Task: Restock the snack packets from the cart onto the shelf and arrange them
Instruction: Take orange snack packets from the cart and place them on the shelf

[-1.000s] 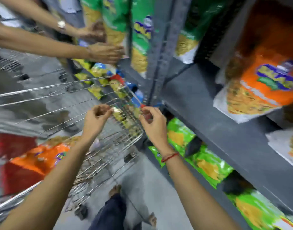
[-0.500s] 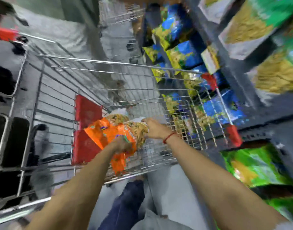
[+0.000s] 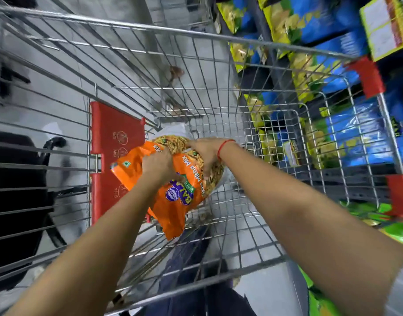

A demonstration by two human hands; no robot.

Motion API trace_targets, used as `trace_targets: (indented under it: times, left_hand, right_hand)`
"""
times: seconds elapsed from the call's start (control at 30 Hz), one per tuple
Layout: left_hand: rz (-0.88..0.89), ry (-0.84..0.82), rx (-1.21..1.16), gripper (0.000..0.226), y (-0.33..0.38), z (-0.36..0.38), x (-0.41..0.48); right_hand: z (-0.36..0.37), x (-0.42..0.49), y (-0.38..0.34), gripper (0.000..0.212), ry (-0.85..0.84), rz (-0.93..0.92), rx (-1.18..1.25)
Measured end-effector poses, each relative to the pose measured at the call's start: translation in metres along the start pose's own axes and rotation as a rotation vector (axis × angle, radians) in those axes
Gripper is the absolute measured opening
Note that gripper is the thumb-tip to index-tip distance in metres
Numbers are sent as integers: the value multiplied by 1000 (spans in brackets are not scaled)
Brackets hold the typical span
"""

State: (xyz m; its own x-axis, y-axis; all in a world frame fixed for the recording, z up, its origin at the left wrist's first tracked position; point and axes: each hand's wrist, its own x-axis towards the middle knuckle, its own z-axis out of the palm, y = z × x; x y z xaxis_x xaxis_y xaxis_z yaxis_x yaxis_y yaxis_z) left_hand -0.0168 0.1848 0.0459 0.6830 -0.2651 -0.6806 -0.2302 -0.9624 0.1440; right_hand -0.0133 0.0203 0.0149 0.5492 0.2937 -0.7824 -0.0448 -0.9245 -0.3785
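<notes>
An orange snack packet (image 3: 173, 201) lies tilted inside the wire cart (image 3: 196, 37), near its red child-seat flap. My left hand (image 3: 158, 166) grips the packet's upper left part. My right hand (image 3: 206, 153) is closed over its top right edge, where a picture of the snack mix shows. A second, whitish packet (image 3: 176, 131) peeks out just behind the orange one. The shelf (image 3: 346, 176) stands to the right of the cart, seen through the wire mesh.
Blue and yellow snack packets (image 3: 314, 23) fill the shelf rows beyond the cart's right side. Green packets (image 3: 399, 231) lie on a lower shelf at the right edge. The red flap (image 3: 113, 133) backs the cart's seat. Dark shapes (image 3: 18, 183) sit left of the cart.
My hands went from the cart's rim down into the basket and took hold of the orange packet. It now sits higher, off the basket floor. My view has turned down from the shelf.
</notes>
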Motion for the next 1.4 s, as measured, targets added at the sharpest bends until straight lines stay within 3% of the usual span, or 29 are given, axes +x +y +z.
trace_targets:
  times: [0.13,0.23,0.37,0.47,0.6,0.7,0.8,0.9,0.97,1.07,1.13,1.23,1.3,1.4]
  left_hand:
    - [140,-92,80,47,-4,-21,6]
    - [245,-107,81,34,-8,-19,3]
    - [401,-74,64,28,-2,-31,-2]
    - [540,-103,176,26,21,-47,-15]
    - [636,-91,280,22,57,-91,-34]
    - [665,49,275,29,75,-134,-56]
    - [639,293,38,29,81,-168,-76]
    - [684,435,-567,20,86,-173,-107]
    - [638,626,-965,23,84,-163,-122]
    - [489,839,-1302,53,88,-135,-154]
    - [466,733,-1273,71,99,-109,-173]
    - [525,338,-1149,68,136,-72,-204]
    - [647,124,-993,74,165,-53,-224]
    - [780,25,-838,66,196,-41,-250]
  right_hand:
    - [8,-8,1,126,99,-4,-148]
    - [10,-15,2,111,88,-24,-238]
    - [7,-30,12,100,58,-55,-131]
    - [17,-55,23,88,111,15,26]
    - [36,-92,32,92,295,105,183]
    - [44,-129,37,93,444,166,335]
    - [41,-166,43,92,587,207,458]
    - [41,-212,43,97,698,240,572]
    - [42,-237,43,103,794,237,714]
    - [50,-281,45,100,950,230,922]
    - [55,-316,42,85,1037,214,1042]
    - [67,-363,33,48,1175,131,1164]
    - [80,-391,22,39,1260,109,1223]
    - [105,-421,13,41,1404,127,1260]
